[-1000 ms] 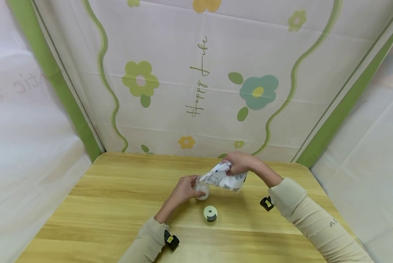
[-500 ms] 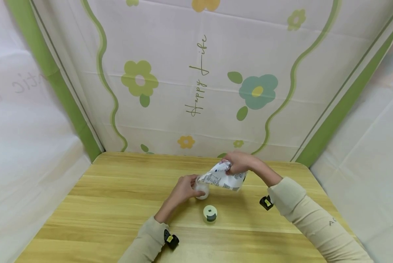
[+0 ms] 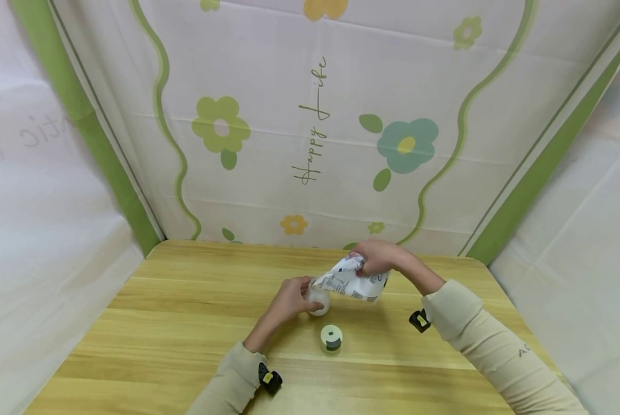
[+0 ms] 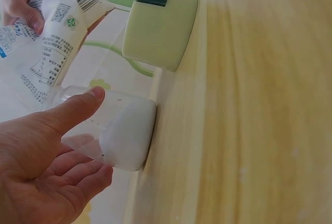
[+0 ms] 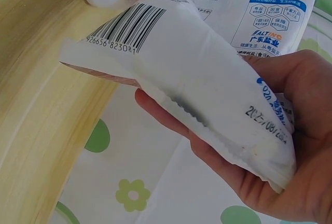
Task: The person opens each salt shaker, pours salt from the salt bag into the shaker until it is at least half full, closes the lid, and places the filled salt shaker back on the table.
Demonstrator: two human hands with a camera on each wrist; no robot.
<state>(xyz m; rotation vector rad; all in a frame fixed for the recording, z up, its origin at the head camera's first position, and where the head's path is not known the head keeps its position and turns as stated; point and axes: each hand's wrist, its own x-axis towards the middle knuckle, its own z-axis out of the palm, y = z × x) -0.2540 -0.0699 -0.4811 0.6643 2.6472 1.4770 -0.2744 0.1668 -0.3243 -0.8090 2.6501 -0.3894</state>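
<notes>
My left hand [image 3: 288, 297] holds a small clear jar [image 4: 124, 130] upright on the table, its thumb on one side and fingers round the other. White salt fills the lower part of the jar, piled higher on one side. My right hand [image 3: 377, 257] grips a white printed salt bag [image 5: 171, 68] above and to the right, fingers curled round its body. The bag tilts down toward the jar, and its narrow end meets the jar's mouth. A pale green lid [image 4: 161, 32] with a dark green flap stands on the table nearer the person, apart from both hands.
The wooden table [image 3: 185, 323] reaches back to a white curtain [image 3: 268, 69] printed with flowers. More white curtains [image 3: 45, 230] hang at the left and right sides. Black straps with yellow marks sit at both sleeves.
</notes>
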